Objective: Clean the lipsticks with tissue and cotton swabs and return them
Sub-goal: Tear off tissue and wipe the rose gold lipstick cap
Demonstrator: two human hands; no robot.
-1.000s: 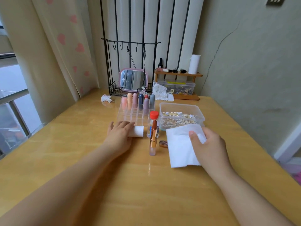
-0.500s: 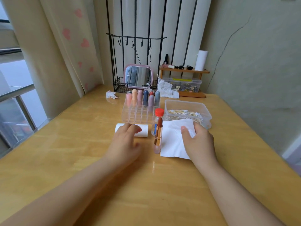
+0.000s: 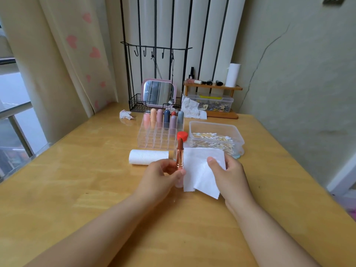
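Your left hand (image 3: 163, 175) has left the tissue roll (image 3: 148, 157) and now pinches the upright lipstick (image 3: 180, 157) by its gold tube above the table (image 3: 77, 180). Right hand (image 3: 229, 174) grips the limp tissue (image 3: 200, 170) beside it. Hold the hard, slippery casing; the bullet smears easily.

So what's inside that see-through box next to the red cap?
The clear plastic box holds a heap of cotton swabs with wooden sticks. Whatever lies beneath the heap is covered.
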